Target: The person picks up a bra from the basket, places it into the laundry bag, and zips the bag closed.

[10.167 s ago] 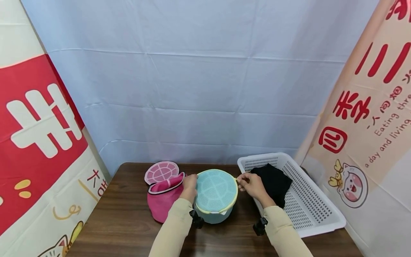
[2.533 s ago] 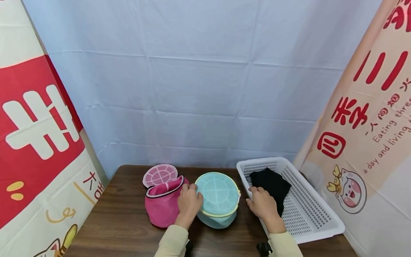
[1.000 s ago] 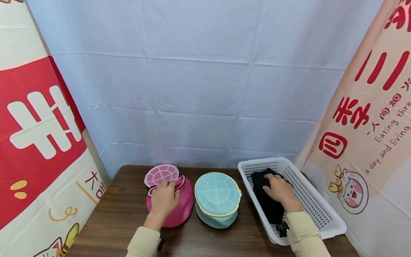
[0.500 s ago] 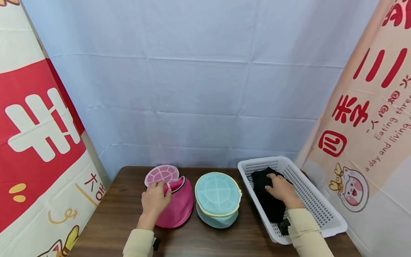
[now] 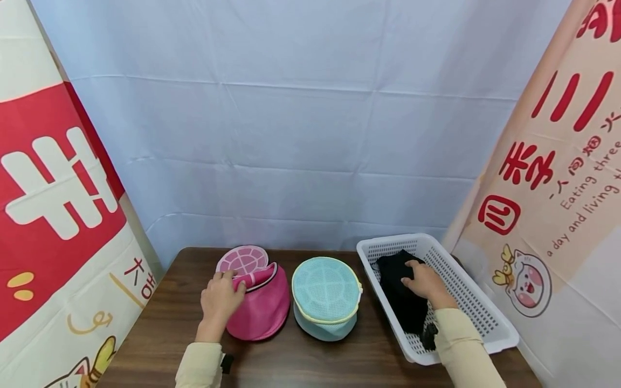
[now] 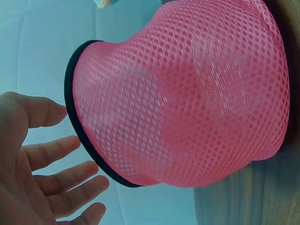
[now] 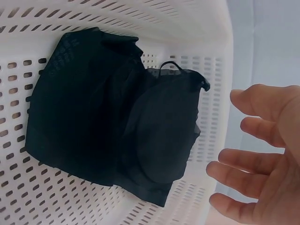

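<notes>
In the head view a pink mesh laundry bag stands on the table, its round lid folded back behind the opening. My left hand is at the bag's left side. In the left wrist view the spread fingers come right up to its black-edged rim. My right hand is over the white basket, nothing in its grasp, fingers loosely bent. Below it lie black garments, one with a rounded cup shape and a thin loop.
Between the pink bag and the basket stands a light-blue mesh laundry bag, its lid down and edged in yellow zipper. The brown wooden table ends at a pale cloth backdrop. Printed cloths hang on both sides.
Ten seconds ago both hands were at the blue bag's rim. Since then the right hand has moved over the basket, while the left has gone to the pink bag and lately shifted left.
</notes>
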{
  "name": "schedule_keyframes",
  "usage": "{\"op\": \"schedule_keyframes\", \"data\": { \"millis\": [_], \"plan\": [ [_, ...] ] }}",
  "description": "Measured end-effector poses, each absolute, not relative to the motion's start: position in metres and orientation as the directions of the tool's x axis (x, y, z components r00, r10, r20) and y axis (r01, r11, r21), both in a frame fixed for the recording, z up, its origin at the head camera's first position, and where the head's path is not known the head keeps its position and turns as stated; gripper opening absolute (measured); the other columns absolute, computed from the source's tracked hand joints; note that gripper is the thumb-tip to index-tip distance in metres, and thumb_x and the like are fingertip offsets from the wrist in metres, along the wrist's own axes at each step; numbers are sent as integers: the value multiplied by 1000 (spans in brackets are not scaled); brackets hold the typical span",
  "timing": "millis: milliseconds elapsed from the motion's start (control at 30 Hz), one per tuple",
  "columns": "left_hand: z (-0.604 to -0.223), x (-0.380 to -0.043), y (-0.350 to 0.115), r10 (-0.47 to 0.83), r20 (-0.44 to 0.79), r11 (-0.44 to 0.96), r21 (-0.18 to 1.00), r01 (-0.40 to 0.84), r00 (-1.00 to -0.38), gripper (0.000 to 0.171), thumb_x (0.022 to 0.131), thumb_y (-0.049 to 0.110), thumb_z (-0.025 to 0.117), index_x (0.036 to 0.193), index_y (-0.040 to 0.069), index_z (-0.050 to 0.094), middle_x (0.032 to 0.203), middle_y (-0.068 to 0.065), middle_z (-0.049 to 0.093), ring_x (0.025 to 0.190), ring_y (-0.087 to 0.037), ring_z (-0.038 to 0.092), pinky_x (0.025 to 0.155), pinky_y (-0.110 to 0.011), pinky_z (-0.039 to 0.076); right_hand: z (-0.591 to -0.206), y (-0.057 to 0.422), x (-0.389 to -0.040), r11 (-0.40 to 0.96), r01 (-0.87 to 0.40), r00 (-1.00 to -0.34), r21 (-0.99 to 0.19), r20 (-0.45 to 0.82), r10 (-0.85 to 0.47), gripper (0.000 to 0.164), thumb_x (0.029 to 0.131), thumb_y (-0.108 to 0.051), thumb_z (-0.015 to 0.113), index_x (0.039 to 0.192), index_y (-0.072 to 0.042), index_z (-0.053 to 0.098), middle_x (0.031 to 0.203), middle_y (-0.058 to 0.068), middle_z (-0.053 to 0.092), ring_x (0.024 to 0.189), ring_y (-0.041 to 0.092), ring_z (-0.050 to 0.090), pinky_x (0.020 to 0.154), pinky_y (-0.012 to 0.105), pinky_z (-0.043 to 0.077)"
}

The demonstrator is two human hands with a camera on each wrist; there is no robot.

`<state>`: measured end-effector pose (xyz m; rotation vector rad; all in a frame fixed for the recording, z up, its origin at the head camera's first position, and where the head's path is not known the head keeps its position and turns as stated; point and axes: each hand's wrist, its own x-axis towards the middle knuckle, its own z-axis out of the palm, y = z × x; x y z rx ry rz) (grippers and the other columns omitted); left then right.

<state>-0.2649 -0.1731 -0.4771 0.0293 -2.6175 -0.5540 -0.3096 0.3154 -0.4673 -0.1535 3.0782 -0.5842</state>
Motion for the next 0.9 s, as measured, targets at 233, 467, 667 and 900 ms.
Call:
{"op": "schedule_keyframes", "data": {
  "millis": [233, 467, 667, 900],
  "plan": [
    [-478, -268, -182, -150, 365, 905, 426, 21, -919, 37, 82, 28, 62, 109, 3, 64, 100, -23, 57, 85, -42, 57, 66, -58, 45, -478, 324, -317, 915, -89, -996, -393, 11, -92, 53, 87, -15, 62, 128, 12, 41, 95, 26, 58, 68, 29, 56, 62, 45, 45],
    [-479, -272, -185, -195, 272, 872, 487, -40, -942, 39, 83, 29, 62, 111, 2, 62, 100, -22, 56, 88, -42, 57, 68, -56, 44, -484, 333, -323, 910, -72, -997, -409, 35, -63, 51, 86, -15, 62, 124, 14, 44, 109, 34, 53, 93, 45, 54, 76, 53, 43],
    [-482, -276, -190, -237, 170, 830, 547, -109, -956, 39, 85, 28, 61, 114, 2, 61, 104, -22, 56, 91, -40, 56, 70, -56, 45, -484, 332, -324, 909, -31, -999, -416, -5, -36, 52, 86, -14, 61, 123, 17, 42, 113, 37, 50, 98, 48, 51, 79, 54, 42],
    [-487, -280, -197, -245, 97, 790, 596, -141, -965, 39, 86, 27, 59, 115, 1, 60, 105, -22, 58, 94, -39, 55, 72, -55, 44, -493, 338, -324, 904, 23, -999, -427, -53, 0, 53, 87, -14, 59, 123, 19, 39, 115, 39, 47, 99, 49, 50, 79, 53, 43]
  ]
}}
